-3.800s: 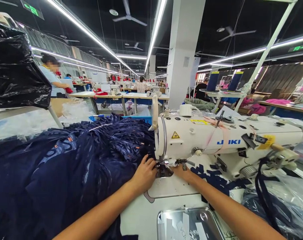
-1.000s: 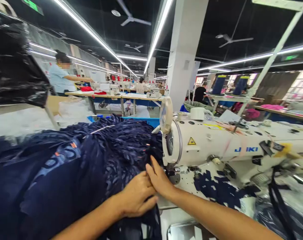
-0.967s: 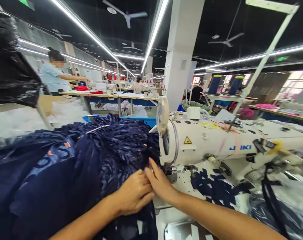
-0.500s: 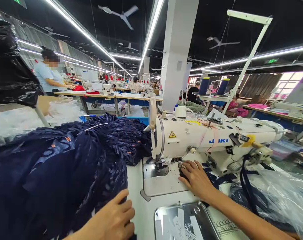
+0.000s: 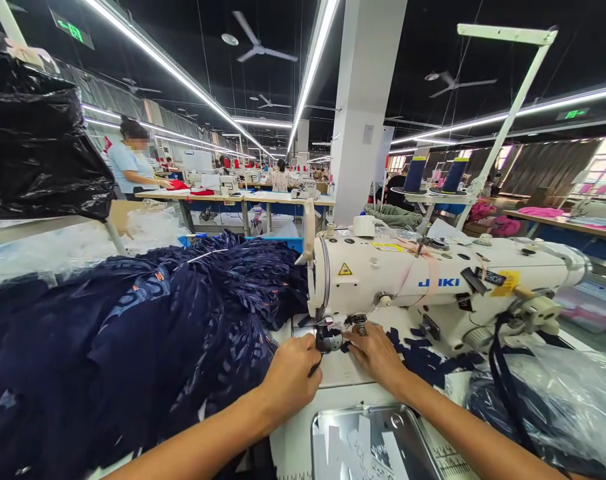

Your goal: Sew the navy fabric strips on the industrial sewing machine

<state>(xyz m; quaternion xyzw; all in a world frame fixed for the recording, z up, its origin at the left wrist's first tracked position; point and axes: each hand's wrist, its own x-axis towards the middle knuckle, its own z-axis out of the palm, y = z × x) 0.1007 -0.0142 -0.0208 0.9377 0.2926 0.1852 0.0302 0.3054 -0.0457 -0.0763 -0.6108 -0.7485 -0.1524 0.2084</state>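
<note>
A white sewing machine (image 5: 383,273) stands in front of me. My left hand (image 5: 293,373) is closed beside the needle area, on the left of the presser foot (image 5: 327,339), with dark navy fabric (image 5: 315,368) showing between its fingers. On the other side of the foot, my right hand (image 5: 375,357) has its fingertips pinched together at a small navy fabric piece (image 5: 347,347). More navy strips (image 5: 423,360) lie on the table behind that hand. A large heap of navy garments (image 5: 133,347) fills the left side.
A metal tray (image 5: 353,420) with white labels lies in front of the machine. Clear plastic bags (image 5: 573,400) are at the right. Two navy thread cones (image 5: 415,176) stand behind the machine. A black plastic bag (image 5: 43,147) hangs at left; a co-worker (image 5: 130,160) stands farther back.
My left hand has moved right and forward from the heap's edge to the presser foot, with navy fabric in it. My right hand has shifted slightly left, its fingers drawn together.
</note>
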